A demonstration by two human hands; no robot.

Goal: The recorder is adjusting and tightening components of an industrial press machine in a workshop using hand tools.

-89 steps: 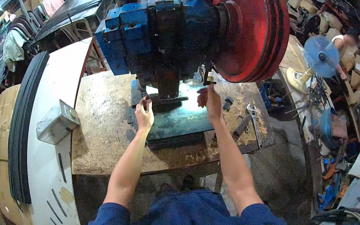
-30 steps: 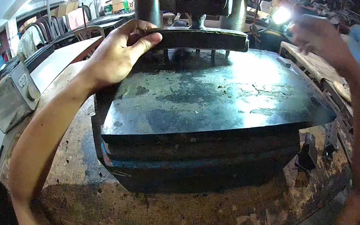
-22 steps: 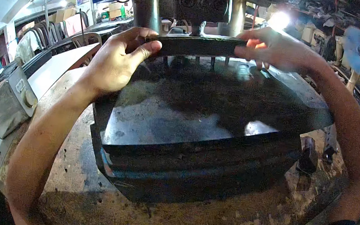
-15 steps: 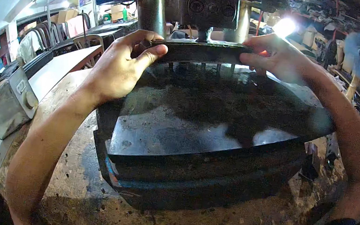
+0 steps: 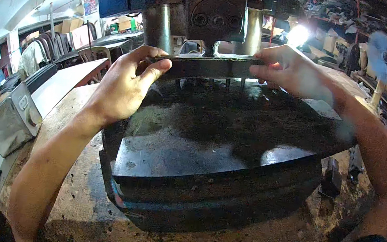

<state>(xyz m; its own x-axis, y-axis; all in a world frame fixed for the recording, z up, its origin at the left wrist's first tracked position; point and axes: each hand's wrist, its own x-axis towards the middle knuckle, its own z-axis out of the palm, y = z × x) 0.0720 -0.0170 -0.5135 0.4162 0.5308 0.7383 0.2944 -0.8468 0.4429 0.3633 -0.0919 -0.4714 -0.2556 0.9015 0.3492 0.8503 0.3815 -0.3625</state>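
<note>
Between my two hands is a dark flat plate (image 5: 207, 67) with several thin pins or legs showing under it. My left hand (image 5: 125, 87) grips its left end, thumb on the near edge and fingers curled behind. At the other end my right hand (image 5: 290, 71) pinches the plate, thumb toward me; its other fingertips are partly hidden. Right above the plate hangs the dark head of a press (image 5: 216, 10), with a small rod reaching down close to the plate's middle. Below lies a thick dark metal block (image 5: 200, 145), its worn, shiny top reflecting light.
Shiny metal columns (image 5: 159, 27) stand behind the plate, under the press. The block rests on a worn wooden tabletop (image 5: 74, 173). A grey metal box with a knob (image 5: 14, 115) stands at left, a small dark metal piece (image 5: 330, 179) at right. A fan (image 5: 384, 57) stands behind my right arm.
The plate and both hands sit slightly lower and farther left in the picture, as does the press, so the view has shifted a little. Both grips look the same.
</note>
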